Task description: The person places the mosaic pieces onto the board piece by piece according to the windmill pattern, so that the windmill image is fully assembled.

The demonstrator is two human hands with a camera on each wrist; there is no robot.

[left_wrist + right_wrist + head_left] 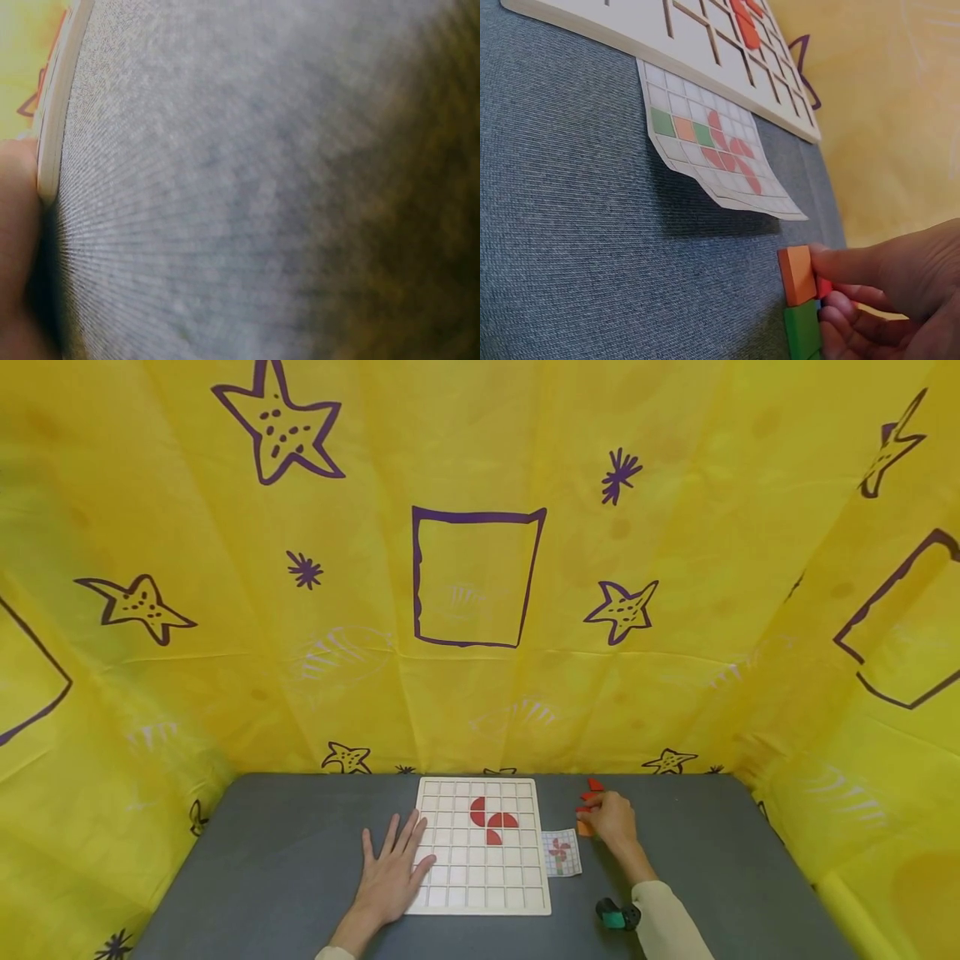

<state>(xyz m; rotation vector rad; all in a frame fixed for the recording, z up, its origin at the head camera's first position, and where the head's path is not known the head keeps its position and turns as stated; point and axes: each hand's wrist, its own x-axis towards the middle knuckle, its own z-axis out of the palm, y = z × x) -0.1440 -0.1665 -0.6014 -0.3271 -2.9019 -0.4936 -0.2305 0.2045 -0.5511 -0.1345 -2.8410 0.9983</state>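
Note:
My left hand [390, 877] lies with fingers spread on the left edge of a white gridded board [472, 900]. Several red quarter-round pieces [477, 812] sit in the upper part of its grid. Right of the board, my right hand [613, 820] reaches to a column of coloured pieces. Its thumb and fingers pinch a red piece [824, 287], mostly hidden behind the thumb. An orange square block [798, 274] stands right beside the thumb tip, with a green block [802, 330] against it.
A paper pattern card [561, 853] with a printed red pinwheel flower lies against the board's right edge. More red pieces [595, 785] lie beyond my right hand. A black and teal wrist device [618, 916] is at my right sleeve. Yellow patterned cloth [480, 710] hangs behind the grey table [300, 843].

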